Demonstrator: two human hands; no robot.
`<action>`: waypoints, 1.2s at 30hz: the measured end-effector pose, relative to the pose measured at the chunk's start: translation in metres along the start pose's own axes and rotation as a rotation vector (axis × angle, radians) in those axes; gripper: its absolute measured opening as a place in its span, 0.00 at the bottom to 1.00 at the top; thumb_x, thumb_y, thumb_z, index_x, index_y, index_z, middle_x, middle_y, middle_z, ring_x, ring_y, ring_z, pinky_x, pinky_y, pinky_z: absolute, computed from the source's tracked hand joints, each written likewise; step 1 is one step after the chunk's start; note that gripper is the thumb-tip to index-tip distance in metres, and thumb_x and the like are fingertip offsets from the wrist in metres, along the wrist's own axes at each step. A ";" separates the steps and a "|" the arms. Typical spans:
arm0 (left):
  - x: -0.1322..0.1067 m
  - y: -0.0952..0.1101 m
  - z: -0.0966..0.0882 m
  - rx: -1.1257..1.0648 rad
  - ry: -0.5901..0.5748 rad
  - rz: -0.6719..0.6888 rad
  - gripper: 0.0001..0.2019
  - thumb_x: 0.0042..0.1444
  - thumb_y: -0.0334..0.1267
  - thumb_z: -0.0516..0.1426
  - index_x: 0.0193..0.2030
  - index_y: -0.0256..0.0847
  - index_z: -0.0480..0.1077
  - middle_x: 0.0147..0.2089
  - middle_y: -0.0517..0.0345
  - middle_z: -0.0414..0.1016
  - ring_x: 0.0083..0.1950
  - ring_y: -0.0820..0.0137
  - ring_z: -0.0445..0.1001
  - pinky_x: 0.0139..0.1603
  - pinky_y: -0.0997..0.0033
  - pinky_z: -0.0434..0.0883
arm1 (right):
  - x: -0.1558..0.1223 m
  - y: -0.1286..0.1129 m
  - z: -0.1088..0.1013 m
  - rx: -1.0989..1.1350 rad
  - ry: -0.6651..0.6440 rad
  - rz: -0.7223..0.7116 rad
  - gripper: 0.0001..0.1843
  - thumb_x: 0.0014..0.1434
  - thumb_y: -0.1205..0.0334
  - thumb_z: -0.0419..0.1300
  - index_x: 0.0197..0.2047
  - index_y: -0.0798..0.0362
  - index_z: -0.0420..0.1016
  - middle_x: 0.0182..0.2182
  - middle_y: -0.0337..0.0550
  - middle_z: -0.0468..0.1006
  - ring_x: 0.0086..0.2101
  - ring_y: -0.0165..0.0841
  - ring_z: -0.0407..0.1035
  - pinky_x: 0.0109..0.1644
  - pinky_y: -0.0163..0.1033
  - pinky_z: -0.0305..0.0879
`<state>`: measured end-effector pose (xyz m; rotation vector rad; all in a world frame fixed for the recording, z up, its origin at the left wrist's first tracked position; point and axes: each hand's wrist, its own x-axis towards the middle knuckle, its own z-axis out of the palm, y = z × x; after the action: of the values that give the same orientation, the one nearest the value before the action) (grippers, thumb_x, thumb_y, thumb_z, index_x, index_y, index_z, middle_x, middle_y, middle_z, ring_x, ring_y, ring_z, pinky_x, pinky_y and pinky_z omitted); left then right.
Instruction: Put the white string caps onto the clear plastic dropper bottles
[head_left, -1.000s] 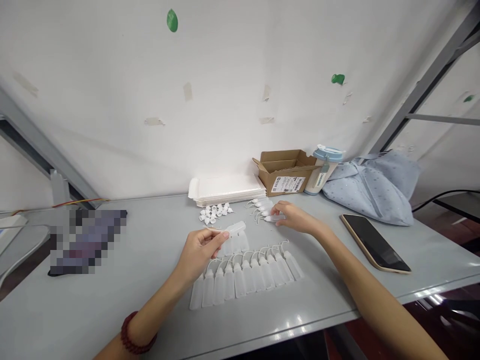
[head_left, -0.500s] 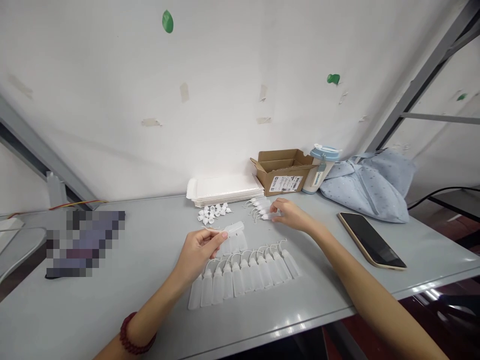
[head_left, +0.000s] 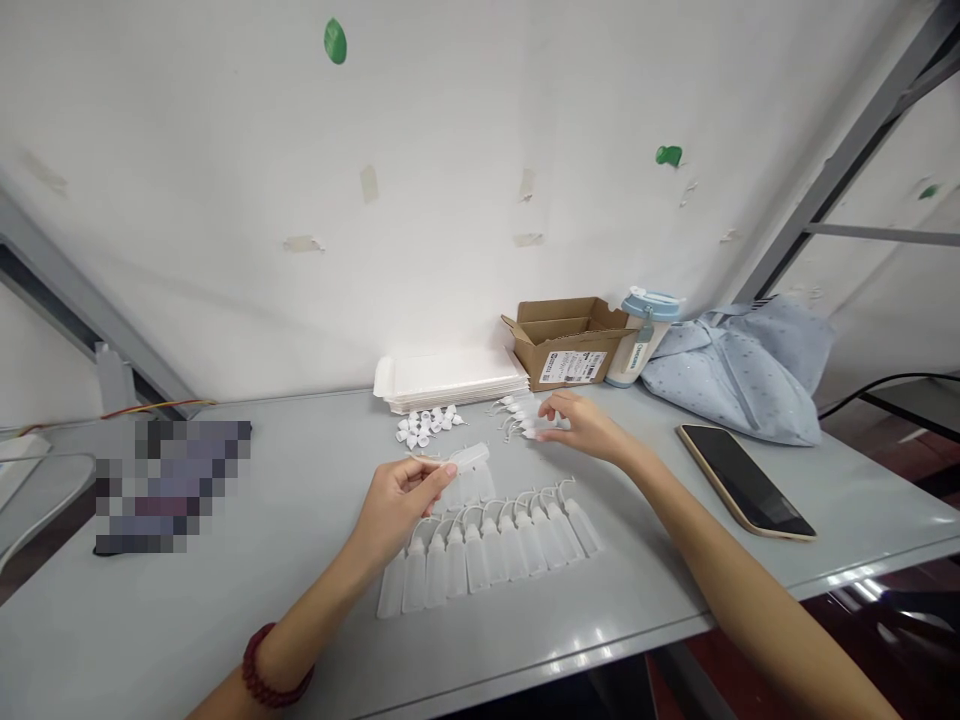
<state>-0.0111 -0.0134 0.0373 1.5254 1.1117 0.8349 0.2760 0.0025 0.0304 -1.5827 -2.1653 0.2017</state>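
Note:
My left hand point(head_left: 405, 500) is closed, pinching a small translucent squeeze bottle point(head_left: 472, 458) between thumb and fingers. More bottles point(head_left: 466, 490) lie flat just below it, partly covered. Nearer me is a row of similar bottles point(head_left: 491, 555) with thin looped strips at their necks. My right hand point(head_left: 577, 425) is by a small group of bottles with white nozzle tips point(head_left: 517, 405) at the back. Its thumb and index finger are apart around the nearest of these, and part of that bottle is hidden behind the hand.
Loose white nozzle caps point(head_left: 427, 428) are heaped before a stack of white padded envelopes point(head_left: 454, 375). Behind stand an open cardboard box point(head_left: 555, 350) and a lidded cup point(head_left: 637, 345). A blue bag point(head_left: 739, 375) and a phone point(head_left: 742, 480) lie on the right.
The thumb and index finger of my right hand have spread slightly and shifted a little left. My left hand keeps its hold on the bottle, almost still.

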 end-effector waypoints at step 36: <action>-0.006 -0.006 0.000 0.427 -0.045 0.580 0.06 0.59 0.34 0.53 0.35 0.38 0.71 0.32 0.57 0.73 0.32 0.72 0.69 0.35 0.74 0.67 | -0.022 -0.097 0.021 0.563 0.062 -0.135 0.16 0.61 0.53 0.54 0.39 0.55 0.75 0.28 0.42 0.74 0.27 0.28 0.64 0.31 0.33 0.62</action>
<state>-0.0142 -0.0189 0.0314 2.2746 0.8501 0.9747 0.1884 -0.0473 0.0421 -1.1052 -1.9272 0.6452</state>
